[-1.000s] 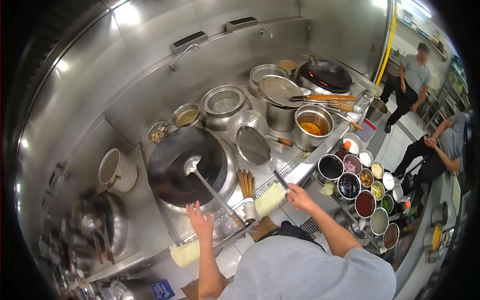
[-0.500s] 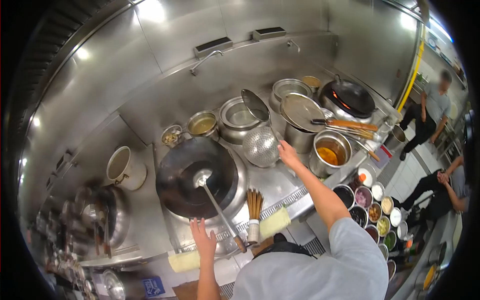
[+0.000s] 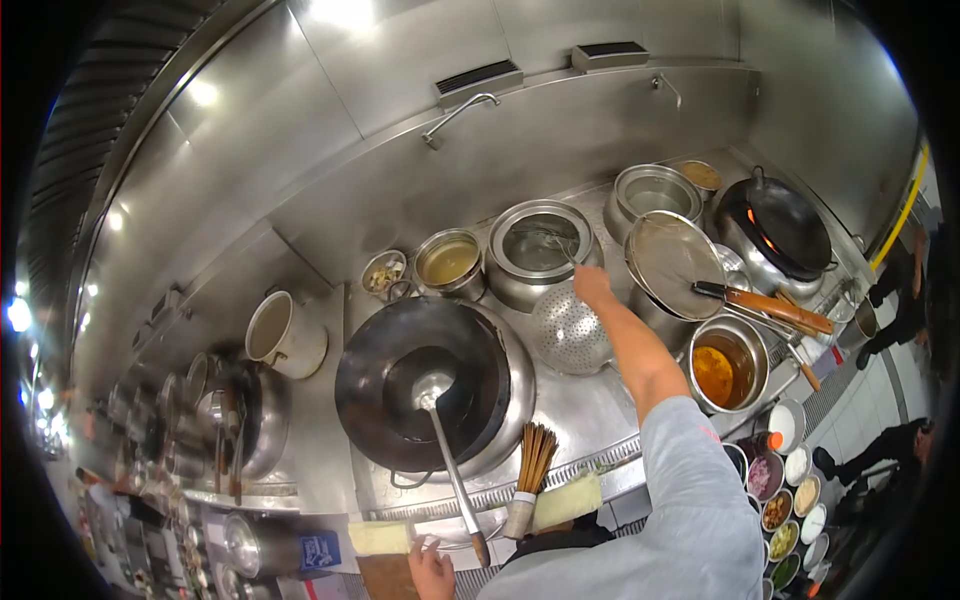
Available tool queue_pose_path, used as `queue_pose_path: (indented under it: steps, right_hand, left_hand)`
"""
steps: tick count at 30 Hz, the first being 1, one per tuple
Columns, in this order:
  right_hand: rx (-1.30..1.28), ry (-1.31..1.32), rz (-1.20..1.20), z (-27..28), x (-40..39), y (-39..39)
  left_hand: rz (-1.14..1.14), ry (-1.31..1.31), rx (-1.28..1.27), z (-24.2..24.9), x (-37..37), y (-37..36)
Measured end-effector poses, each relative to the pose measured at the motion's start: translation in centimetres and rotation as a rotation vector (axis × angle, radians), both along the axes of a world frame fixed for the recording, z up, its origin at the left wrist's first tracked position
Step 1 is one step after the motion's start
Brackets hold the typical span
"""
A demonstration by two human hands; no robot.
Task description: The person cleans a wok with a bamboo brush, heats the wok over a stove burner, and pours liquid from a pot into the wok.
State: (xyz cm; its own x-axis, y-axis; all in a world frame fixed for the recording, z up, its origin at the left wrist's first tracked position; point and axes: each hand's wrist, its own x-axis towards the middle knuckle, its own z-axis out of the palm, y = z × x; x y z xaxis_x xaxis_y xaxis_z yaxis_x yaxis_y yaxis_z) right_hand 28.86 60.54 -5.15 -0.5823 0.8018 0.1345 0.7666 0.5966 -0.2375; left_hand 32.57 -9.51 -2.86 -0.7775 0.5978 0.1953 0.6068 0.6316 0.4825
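right hand (image 3: 592,285) clamped on strainer handle (image 3: 560,248) dipping into the water pot (image 3: 540,248); arm stretched over desk, hot splash likely if tilted.

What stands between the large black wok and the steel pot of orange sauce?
In the head view, a perforated steel colander lies between the black wok and the pot of orange sauce, under the person's outstretched arm.
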Motion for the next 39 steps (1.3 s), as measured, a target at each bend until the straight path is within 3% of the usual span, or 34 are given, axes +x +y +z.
queue_pose_path:
  steps: [5,7,8,10,13,15,17,19,20,22,25,27,33,39]
  right_hand:
    - [-0.036,-0.047,0.005,0.5,-1.8,4.8]
    - [-0.267,-0.128,0.029,4.5,-1.4,5.5]
    - [-0.265,-0.132,0.031,5.5,-1.8,6.6]
    - [-0.681,-0.263,-0.096,7.0,-2.5,8.5]
    - [-0.884,-0.241,-0.124,6.9,-3.1,10.0]
    - [-1.006,-0.196,-0.154,3.5,-3.8,12.0]
    - [-1.129,-0.153,-0.186,2.2,-3.9,11.8]
    - [-1.324,0.118,-0.144,1.6,-3.8,9.6]
    - [-1.326,0.114,-0.142,1.2,-3.6,8.6]
    - [-1.473,0.426,-0.168,0.2,-3.2,6.7]
    - [-1.571,0.646,-0.15,-1.7,-2.1,5.0]
    - [-1.627,0.668,-0.16,-3.3,-1.7,4.4]
    - [-1.763,1.051,-0.06,-4.5,0.5,1.0]
    - [-1.707,1.23,-0.1,-5.7,1.0,-2.4]
  left_hand:
    - [0.213,-0.367,0.192,-2.9,1.9,-1.5]
    - [0.158,-0.249,0.079,0.2,2.5,0.6]
    - [0.1,-0.133,-0.031,1.5,2.8,1.4]
    - [0.108,-0.145,-0.015,2.1,3.1,2.2]
    - [0.111,-0.135,-0.002,1.1,2.9,2.2]
    - [0.107,-0.117,-0.005,0.8,2.8,2.1]
    - [0.167,-0.246,0.051,0.9,3.1,2.1]
    - [0.157,-0.244,0.053,1.1,3.6,2.2]
    - [0.143,-0.24,0.055,1.4,3.9,2.3]
    - [0.143,-0.267,0.035,3.3,4.6,3.4]
    - [0.119,-0.263,-0.026,6.4,5.7,5.1]
    - [0.106,-0.229,-0.056,6.4,6.2,5.2]
    - [0.08,-0.204,0.027,4.0,6.4,4.2]
    - [0.071,-0.203,0.006,3.6,5.3,3.8]
